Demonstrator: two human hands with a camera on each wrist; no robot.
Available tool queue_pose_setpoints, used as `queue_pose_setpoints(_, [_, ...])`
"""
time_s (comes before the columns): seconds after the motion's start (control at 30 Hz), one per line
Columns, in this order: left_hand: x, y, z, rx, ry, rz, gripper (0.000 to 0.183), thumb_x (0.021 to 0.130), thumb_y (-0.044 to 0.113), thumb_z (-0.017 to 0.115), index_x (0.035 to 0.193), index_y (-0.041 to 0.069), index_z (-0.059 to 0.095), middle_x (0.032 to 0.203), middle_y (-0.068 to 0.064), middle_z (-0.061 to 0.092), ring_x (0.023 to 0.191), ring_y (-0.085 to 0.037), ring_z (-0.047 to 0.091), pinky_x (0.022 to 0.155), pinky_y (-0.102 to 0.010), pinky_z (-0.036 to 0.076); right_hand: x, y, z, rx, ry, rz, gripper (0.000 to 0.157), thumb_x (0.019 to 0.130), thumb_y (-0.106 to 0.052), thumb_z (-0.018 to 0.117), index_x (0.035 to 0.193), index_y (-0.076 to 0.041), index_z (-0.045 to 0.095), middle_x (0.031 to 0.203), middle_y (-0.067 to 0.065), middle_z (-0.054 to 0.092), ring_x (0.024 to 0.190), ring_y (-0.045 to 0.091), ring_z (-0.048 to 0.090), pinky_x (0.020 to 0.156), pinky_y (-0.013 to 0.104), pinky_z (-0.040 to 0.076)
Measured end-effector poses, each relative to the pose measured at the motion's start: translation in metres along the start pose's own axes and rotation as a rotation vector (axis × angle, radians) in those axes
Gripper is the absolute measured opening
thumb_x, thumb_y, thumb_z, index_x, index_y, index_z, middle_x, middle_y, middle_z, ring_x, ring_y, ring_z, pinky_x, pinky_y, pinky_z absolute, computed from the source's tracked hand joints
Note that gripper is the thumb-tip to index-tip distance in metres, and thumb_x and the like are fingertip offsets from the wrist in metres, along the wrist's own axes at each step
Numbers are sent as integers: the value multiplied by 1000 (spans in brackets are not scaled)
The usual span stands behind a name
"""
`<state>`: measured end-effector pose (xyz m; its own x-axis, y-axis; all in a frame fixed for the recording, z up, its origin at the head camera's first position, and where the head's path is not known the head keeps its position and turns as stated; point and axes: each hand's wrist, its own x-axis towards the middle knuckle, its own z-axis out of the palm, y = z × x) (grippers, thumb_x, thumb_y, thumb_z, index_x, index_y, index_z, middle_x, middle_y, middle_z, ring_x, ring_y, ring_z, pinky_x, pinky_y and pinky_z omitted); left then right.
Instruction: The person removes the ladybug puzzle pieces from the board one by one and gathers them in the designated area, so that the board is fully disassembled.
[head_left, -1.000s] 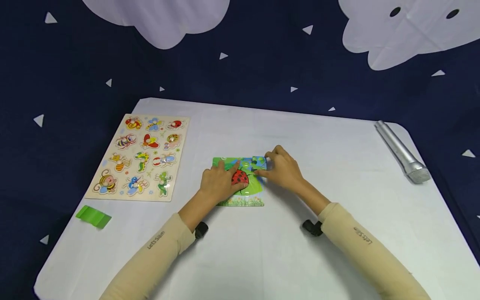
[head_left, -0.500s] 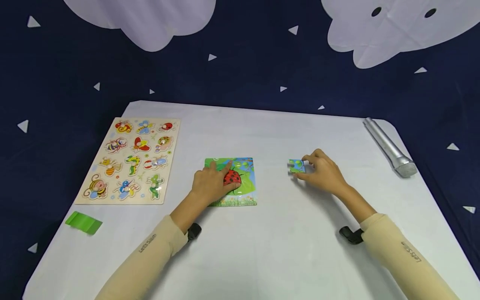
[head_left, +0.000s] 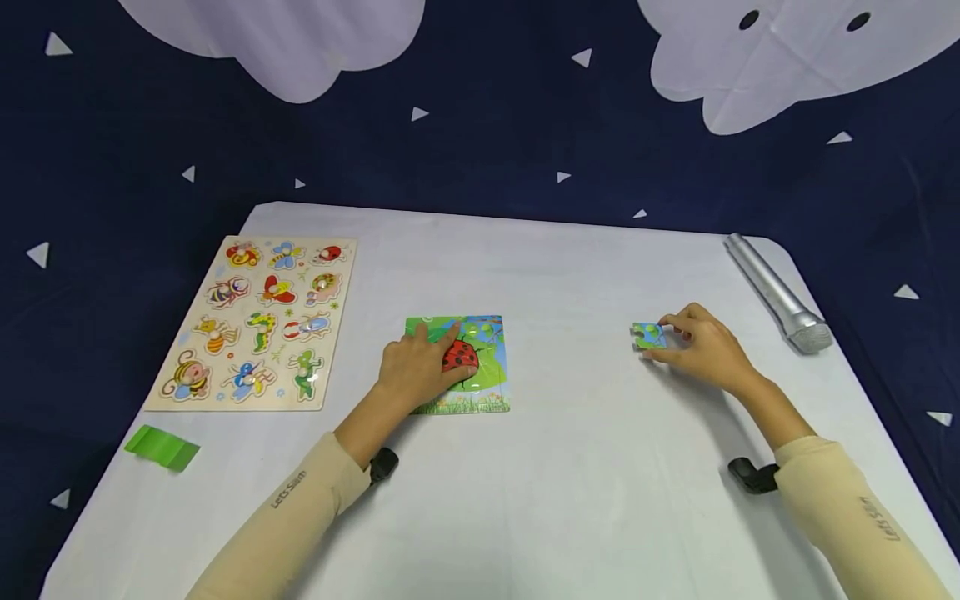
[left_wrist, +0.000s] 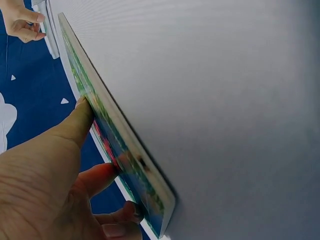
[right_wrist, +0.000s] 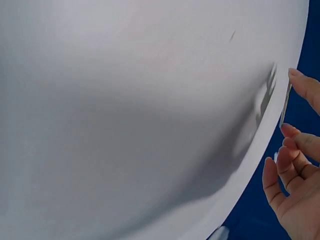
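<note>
In the head view my left hand [head_left: 411, 372] rests on a square ladybug jigsaw puzzle [head_left: 491, 377], fingers spread over its left part, which they hide. The left wrist view shows the puzzle's pale edge [left_wrist: 125, 130] close up, with the thumb and fingertips touching its printed top. Well to the right, my right hand [head_left: 705, 350] pinches a small blue-and-green jigsaw piece [head_left: 649, 336] between thumb and finger. Seen edge-on in the right wrist view, that piece [right_wrist: 285, 104] is a thin strip held above the tabletop, its shadow apart from it.
A wooden insect peg puzzle [head_left: 255, 329] lies at the left of the white table [head_left: 525, 500]. In front of it is a folded green strip [head_left: 162, 448]. A silver microphone [head_left: 780, 296] lies at the right, beyond my right hand. A dark cloth [head_left: 487, 158] hangs behind.
My right hand has taken the jigsaw piece from the puzzle's upper right corner and carried it to the right. The left hand has stayed on the puzzle. The head view has shifted slightly.
</note>
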<state>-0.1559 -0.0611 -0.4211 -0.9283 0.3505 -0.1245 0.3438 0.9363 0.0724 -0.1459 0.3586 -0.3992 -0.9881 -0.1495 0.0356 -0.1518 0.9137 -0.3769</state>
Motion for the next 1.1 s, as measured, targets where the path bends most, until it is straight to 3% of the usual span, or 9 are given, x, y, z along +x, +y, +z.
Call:
queue_pose_setpoints(0.2, [0, 0, -1, -7, 1, -3, 81, 88, 75, 49, 154, 27, 39, 123, -23, 57, 77, -31, 63, 56, -37, 48, -1, 18, 0, -1, -9, -3, 55, 80, -32, 83, 120, 2, 67, 99, 11, 50, 85, 24, 46, 69, 36, 35])
queue_pose_setpoints(0.43, [0, -1, -1, -16, 2, -5, 81, 88, 75, 51, 153, 28, 40, 120, -24, 58, 77, -31, 63, 54, -37, 48, 0, 25, 4, 9, -49, 13, 53, 81, -31, 82, 120, 2, 66, 92, 9, 43, 81, 22, 42, 68, 37, 32])
queue_pose_setpoints(0.6, [1, -2, -1, -28, 2, 2, 82, 87, 75, 51, 153, 28, 39, 120, -23, 58, 76, -29, 62, 54, -36, 47, 2, 21, 3, 16, -37, 0, 66, 80, -35, 83, 129, 4, 62, 93, 10, 44, 81, 22, 41, 67, 36, 31])
queue_pose_setpoints(0.7, [0, -4, -1, -34, 11, 12, 82, 87, 75, 52, 153, 28, 39, 122, -23, 58, 75, -29, 62, 56, -36, 48, 4, 9, 4, 33, -43, -16, 74, 80, -38, 83, 136, 3, 57, 97, 10, 45, 84, 22, 42, 69, 37, 34])
queue_pose_setpoints(0.9, [-6, -9, -3, -31, 16, -2, 87, 85, 76, 53, 153, 23, 41, 122, -23, 60, 76, -29, 62, 57, -36, 47, 18, -32, 13, 44, -56, -137, 70, 81, -35, 82, 136, 2, 58, 105, 14, 51, 84, 24, 46, 71, 37, 40])
queue_pose_setpoints(1.1, [-12, -14, -5, -38, 8, -38, 91, 84, 77, 55, 153, 19, 40, 120, -23, 60, 80, -31, 63, 60, -37, 48, 39, -81, 31, 97, -108, -206, 69, 81, -36, 82, 135, 0, 59, 106, 13, 51, 83, 25, 46, 69, 35, 38])
